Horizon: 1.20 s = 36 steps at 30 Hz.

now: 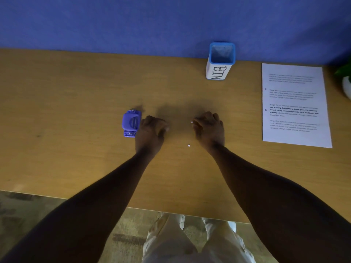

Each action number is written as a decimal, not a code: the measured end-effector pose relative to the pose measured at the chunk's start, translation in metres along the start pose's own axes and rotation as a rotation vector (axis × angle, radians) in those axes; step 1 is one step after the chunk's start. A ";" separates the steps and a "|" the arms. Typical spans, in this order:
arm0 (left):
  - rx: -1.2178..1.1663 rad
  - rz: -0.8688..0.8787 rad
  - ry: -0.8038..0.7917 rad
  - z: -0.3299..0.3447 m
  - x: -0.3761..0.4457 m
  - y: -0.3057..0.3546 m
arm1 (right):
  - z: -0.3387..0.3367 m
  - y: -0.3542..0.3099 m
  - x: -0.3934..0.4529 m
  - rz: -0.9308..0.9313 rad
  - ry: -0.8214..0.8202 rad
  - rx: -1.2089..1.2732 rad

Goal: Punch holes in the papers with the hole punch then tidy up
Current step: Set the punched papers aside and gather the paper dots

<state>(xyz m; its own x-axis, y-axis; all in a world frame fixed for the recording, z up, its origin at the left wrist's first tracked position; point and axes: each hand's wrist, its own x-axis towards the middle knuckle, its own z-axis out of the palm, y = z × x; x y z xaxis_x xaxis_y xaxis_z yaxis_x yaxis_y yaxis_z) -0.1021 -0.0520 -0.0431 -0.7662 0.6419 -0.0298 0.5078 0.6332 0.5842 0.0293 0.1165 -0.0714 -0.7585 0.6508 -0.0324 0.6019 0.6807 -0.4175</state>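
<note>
A purple hole punch [131, 123] sits on the wooden desk [76, 114], just left of my left hand [152, 131]. That hand rests beside it with fingers curled, holding nothing I can see. My right hand [209, 128] hovers over the middle of the desk with fingers pinched; a small white paper dot [192, 122] shows at its fingertips. Another white paper dot [188, 145] lies on the desk between my wrists. A printed paper sheet [294, 105] with two punched holes on its left edge lies at the right.
A blue mesh container labelled BIN [220, 61] stands at the back of the desk against the blue partition. A potted plant [346, 82] peeks in at the far right edge. The desk's front edge runs just above my legs.
</note>
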 end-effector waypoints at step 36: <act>0.148 0.123 -0.368 0.041 -0.018 0.039 | -0.017 -0.010 0.026 0.111 -0.213 0.221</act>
<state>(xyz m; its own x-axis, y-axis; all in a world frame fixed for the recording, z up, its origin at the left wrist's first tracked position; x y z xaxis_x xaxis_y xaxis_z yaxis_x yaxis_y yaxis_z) -0.0520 -0.0213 -0.0534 -0.5180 0.8112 -0.2713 0.6582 0.5806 0.4793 0.0078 0.1326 -0.0530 -0.7408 0.6159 -0.2681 0.6326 0.5054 -0.5868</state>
